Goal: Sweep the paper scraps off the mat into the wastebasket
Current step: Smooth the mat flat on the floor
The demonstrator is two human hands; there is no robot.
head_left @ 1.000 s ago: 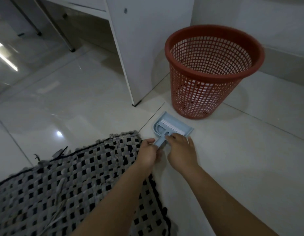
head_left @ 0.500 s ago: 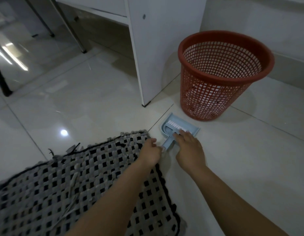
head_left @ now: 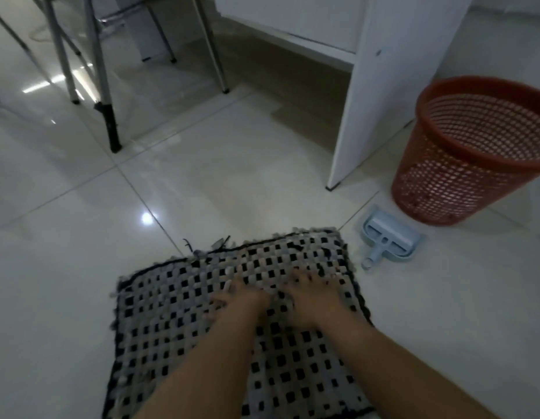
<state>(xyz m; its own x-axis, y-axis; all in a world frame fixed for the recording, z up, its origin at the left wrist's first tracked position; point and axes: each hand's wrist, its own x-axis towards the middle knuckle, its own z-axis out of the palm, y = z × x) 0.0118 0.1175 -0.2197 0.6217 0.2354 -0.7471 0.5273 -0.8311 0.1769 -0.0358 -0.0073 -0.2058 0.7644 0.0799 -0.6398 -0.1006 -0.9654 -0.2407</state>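
A woven mat (head_left: 178,322) of black and pale grey checks lies flat on the floor, its far edge frayed with loose strips; whether paper scraps lie on it cannot be told. A red mesh wastebasket (head_left: 462,164) stands upright well beyond its far right corner. Between them a pale blue dustpan (head_left: 389,237) with a brush nested inside lies flat, handle toward the mat.

Left hand (head_left: 243,300), right hand (head_left: 315,294) side by side, palms down, fingers spread.

Bare forearms, sleeveless, unadorned hands
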